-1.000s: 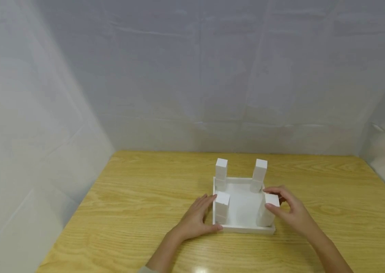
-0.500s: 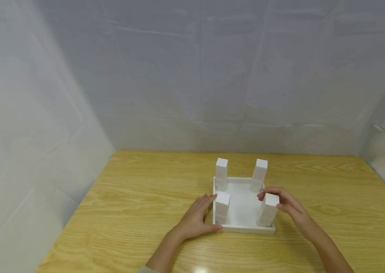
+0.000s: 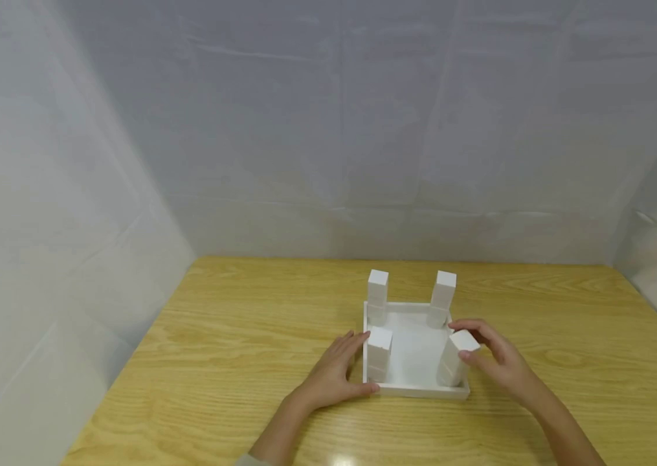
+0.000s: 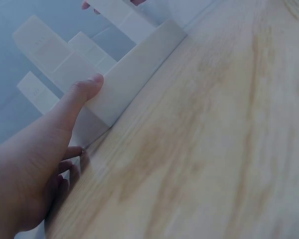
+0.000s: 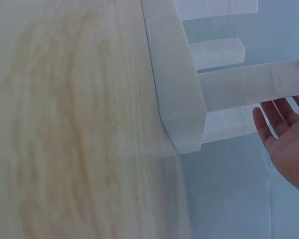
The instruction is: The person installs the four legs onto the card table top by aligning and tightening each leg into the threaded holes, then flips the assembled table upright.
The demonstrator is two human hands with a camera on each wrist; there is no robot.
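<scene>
Pinching the tilted block point(image 3: 455, 359), right hand point(image 3: 494, 359); wrist view shows left thumb point(image 4: 84, 89) pressing tray point(image 4: 139, 69).

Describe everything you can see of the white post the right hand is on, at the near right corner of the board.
The white rectangular post at the near right corner looks like matte foam, with a faint seam partway up. It stands on the flat white square board, leaning with its top tilted toward the right hand, unlike the three upright posts. The right hand's fingers and thumb pinch its top. The left hand presses the board's near left edge, not this post.
</scene>
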